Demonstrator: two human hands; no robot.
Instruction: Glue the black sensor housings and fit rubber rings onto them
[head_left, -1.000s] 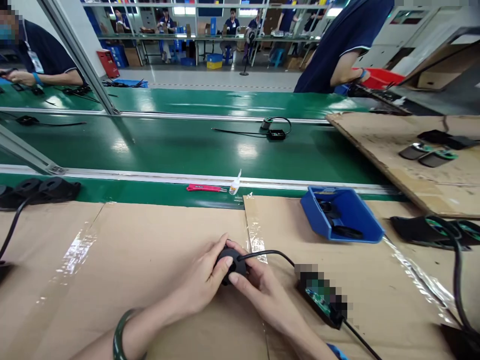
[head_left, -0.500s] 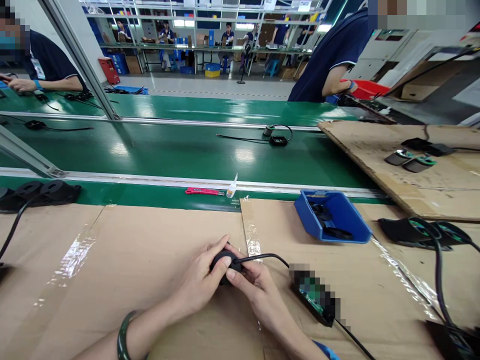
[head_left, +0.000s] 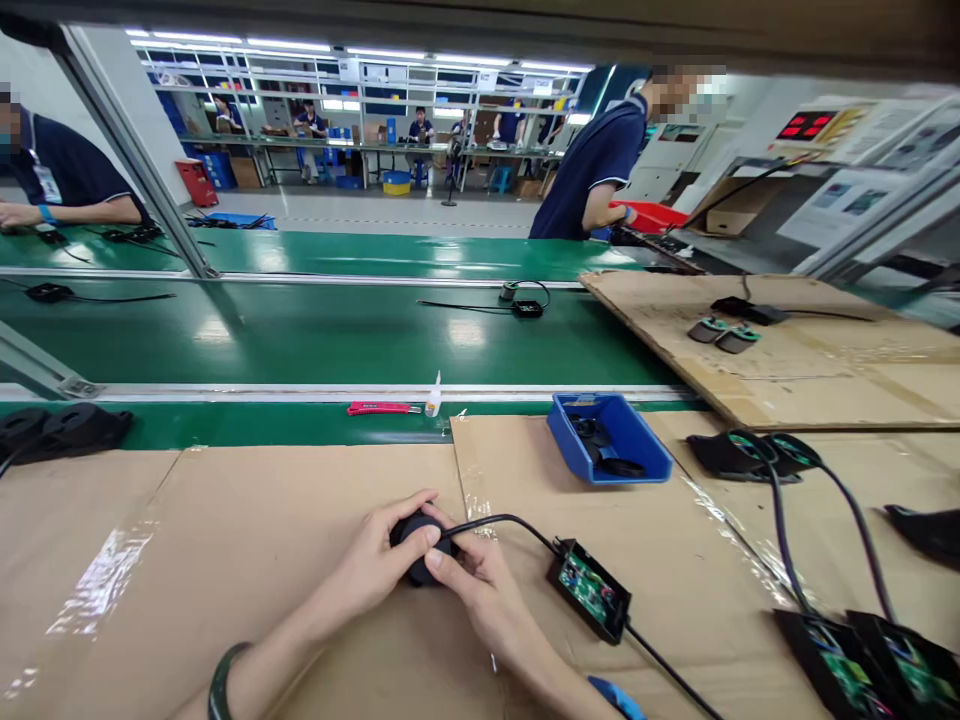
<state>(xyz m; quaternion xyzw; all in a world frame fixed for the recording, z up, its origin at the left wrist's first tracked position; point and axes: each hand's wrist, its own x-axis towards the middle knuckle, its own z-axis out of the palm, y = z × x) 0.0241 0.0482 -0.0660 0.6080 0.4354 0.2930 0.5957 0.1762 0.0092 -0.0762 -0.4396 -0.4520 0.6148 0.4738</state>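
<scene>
Both my hands close around a small round black part (head_left: 414, 533) resting on the cardboard-covered bench (head_left: 262, 540). My left hand (head_left: 375, 560) wraps it from the left, thumb on top. From the right, my right hand (head_left: 469, 580) pinches it where a black cable (head_left: 510, 520) leaves it. The cable runs right to an open black box with a green circuit board (head_left: 590, 590), from which a second cable goes off to the lower right.
A blue bin (head_left: 609, 438) with black parts sits beyond the board. A red utility knife (head_left: 379, 408) and a small glue bottle (head_left: 433, 396) lie at the green conveyor (head_left: 315, 330). More black units (head_left: 855, 670) lie right, black parts (head_left: 60, 428) left. Other people work across the conveyor.
The view has tilted up and pulled back, so more of the room and right bench shows. My hands keep the same hold on the round part, which stays on the cardboard.
</scene>
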